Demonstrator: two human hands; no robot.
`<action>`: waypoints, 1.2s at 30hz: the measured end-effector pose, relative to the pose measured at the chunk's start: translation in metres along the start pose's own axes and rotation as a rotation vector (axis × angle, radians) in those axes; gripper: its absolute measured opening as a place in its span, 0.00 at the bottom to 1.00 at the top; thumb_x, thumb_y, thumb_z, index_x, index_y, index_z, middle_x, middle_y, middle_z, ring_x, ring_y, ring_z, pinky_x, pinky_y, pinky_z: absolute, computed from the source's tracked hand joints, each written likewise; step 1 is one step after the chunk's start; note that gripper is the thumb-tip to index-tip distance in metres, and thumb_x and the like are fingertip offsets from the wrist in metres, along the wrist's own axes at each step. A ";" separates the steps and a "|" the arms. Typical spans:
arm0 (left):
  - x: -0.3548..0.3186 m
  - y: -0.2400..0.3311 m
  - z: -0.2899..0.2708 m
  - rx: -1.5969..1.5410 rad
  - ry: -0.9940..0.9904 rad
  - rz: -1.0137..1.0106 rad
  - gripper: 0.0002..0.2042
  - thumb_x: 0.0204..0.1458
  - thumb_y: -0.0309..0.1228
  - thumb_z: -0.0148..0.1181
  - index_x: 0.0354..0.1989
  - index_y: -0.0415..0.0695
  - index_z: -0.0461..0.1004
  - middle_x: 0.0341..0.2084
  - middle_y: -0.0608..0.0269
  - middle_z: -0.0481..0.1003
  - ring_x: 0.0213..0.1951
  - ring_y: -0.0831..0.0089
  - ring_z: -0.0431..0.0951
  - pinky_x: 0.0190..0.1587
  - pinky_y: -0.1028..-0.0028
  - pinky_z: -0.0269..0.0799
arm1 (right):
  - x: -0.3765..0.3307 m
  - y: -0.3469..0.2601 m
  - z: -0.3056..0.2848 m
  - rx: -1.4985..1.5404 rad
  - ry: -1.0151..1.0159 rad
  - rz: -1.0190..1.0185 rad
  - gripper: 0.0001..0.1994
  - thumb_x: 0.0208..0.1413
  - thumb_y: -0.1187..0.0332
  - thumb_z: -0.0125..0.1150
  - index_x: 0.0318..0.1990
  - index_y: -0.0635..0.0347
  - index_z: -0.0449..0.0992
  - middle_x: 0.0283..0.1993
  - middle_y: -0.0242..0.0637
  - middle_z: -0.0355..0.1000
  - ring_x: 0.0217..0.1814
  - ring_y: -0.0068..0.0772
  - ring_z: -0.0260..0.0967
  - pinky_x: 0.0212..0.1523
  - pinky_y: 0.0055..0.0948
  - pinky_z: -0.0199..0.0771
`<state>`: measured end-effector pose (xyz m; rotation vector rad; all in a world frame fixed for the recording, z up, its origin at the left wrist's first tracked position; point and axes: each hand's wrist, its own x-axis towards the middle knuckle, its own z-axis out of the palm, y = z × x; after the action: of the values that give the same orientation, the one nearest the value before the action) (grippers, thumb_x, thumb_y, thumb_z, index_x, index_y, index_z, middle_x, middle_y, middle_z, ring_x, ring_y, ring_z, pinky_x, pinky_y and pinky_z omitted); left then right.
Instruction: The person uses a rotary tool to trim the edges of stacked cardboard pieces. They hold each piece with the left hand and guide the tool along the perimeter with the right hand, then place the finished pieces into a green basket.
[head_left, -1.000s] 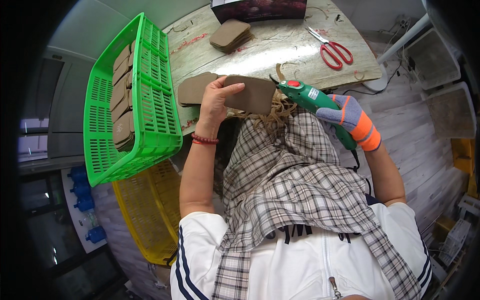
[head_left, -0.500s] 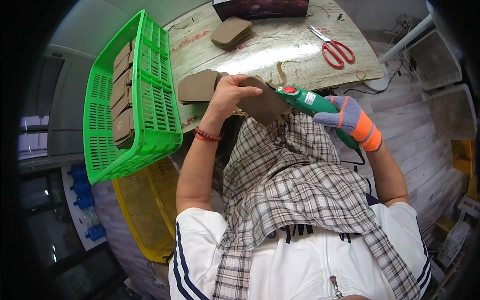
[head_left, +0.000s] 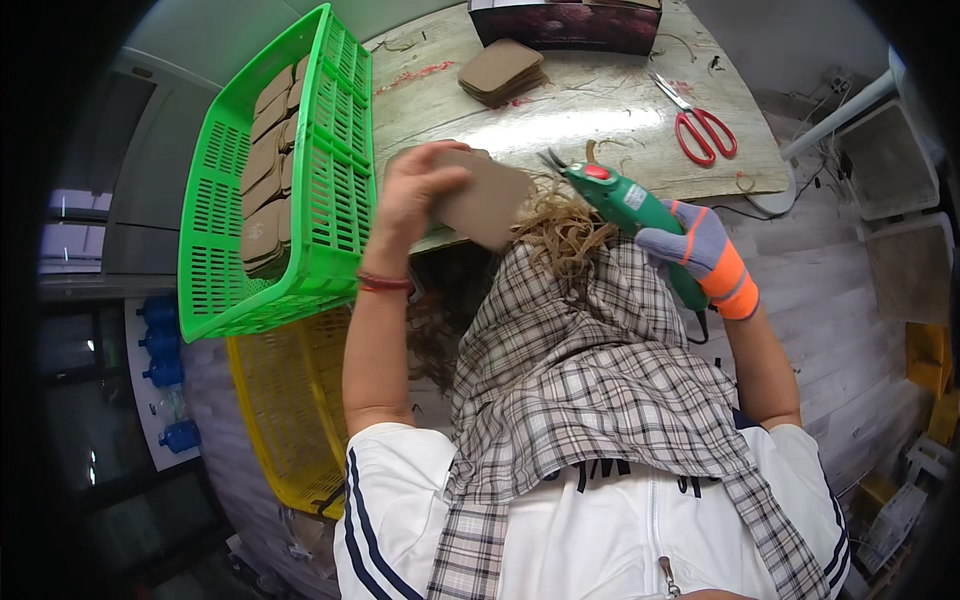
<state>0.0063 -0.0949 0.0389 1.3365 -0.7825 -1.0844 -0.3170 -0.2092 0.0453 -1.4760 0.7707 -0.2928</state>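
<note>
My left hand (head_left: pixel 408 198) grips a flat brown piece with rounded corners (head_left: pixel 487 200), slightly blurred, over the table's near edge. Wrapped in a grey and orange glove, my right hand (head_left: pixel 706 255) holds green electric scissors (head_left: pixel 630 203) with a red switch. Their blades point up and left, apart from the piece. Thin brown trimmings (head_left: pixel 568 240) lie bunched on my checked apron (head_left: pixel 580 350) between the hands. The stack by my left hand is mostly hidden behind it and the piece. Another stack of brown pieces (head_left: pixel 500 70) sits farther back.
A green crate (head_left: pixel 345 170) holding rows of brown pieces stands at the left, above a yellow crate (head_left: pixel 285 420). Red-handled scissors (head_left: pixel 705 135) lie on the table (head_left: pixel 590 110) at right. A dark box (head_left: pixel 565 25) stands at the back.
My left hand has moved left with the brown piece, away from the electric scissors. Their blades and the trimmings on my apron now show. The whole view has shifted slightly.
</note>
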 end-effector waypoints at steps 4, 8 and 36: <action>0.019 -0.021 -0.089 0.138 0.333 0.116 0.15 0.47 0.18 0.59 0.45 0.38 0.72 0.38 0.58 0.76 0.39 0.73 0.75 0.43 0.75 0.72 | 0.006 0.013 -0.013 -0.092 0.049 0.005 0.18 0.50 0.64 0.64 0.44 0.68 0.74 0.30 0.26 0.70 0.32 0.12 0.59 0.33 0.16 0.64; 0.056 -0.019 -0.076 1.465 0.672 0.332 0.21 0.44 0.29 0.64 0.50 0.44 0.72 0.44 0.56 0.74 0.49 0.61 0.70 0.54 0.65 0.63 | 0.006 0.020 -0.021 -0.088 0.098 0.029 0.17 0.48 0.64 0.65 0.42 0.67 0.75 0.30 0.25 0.69 0.31 0.13 0.59 0.33 0.18 0.64; 0.100 -0.063 0.117 1.046 0.474 0.620 0.19 0.32 0.30 0.71 0.34 0.43 0.70 0.40 0.57 0.66 0.50 0.57 0.61 0.54 0.61 0.54 | -0.012 0.041 -0.033 0.065 0.304 0.028 0.14 0.51 0.60 0.64 0.36 0.62 0.72 0.19 0.28 0.67 0.18 0.15 0.63 0.19 0.17 0.61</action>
<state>-0.0781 -0.2241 -0.0231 1.8919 -1.3419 0.2262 -0.3577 -0.2233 0.0124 -1.3749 1.0140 -0.5248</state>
